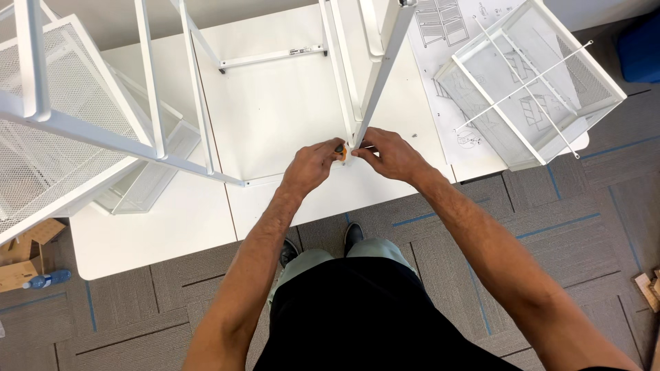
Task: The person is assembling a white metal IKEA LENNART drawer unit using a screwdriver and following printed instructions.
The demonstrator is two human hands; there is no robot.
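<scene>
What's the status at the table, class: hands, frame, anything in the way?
Left hand gripping small orange-handled tool. Right hand pinching foot of white metal frame post. White mesh basket off right, clear of hands.

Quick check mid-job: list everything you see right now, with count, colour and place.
Table: one, white, centre.
Shelf frame: one, white metal, standing on the table.
Mesh baskets: white; one far left, one upper right.
Instruction sheet: one, white, under the right basket.
Screwdriver: one, orange handle, at the frame's foot.
Cardboard: brown, floor left.
Bottle: one, blue, floor left.
Carpet: grey.
Left hand: on the screwdriver.
Right hand: at the frame's foot.
</scene>
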